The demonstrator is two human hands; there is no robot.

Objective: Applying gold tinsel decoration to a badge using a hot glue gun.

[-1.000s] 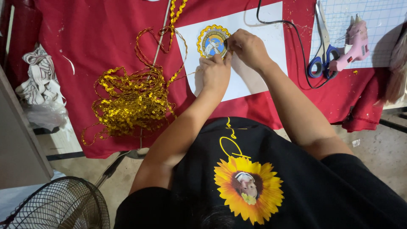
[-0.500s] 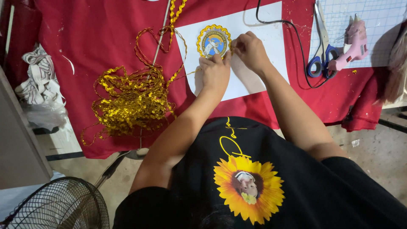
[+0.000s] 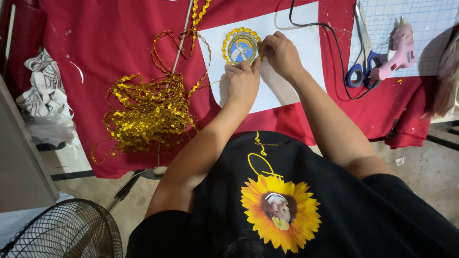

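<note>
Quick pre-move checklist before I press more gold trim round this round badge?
1. Left hand steadies the round badge at its lower edge: ok.
2. Right hand pinches gold trim at the badge's right edge: ok.
3. Badge lies on white paper: ok.
4. Loose trim pile tangled: not ok.
5. Glue gun off the work, beside the scissors: ok.
6. Glue under the trim: cannot tell.
</note>
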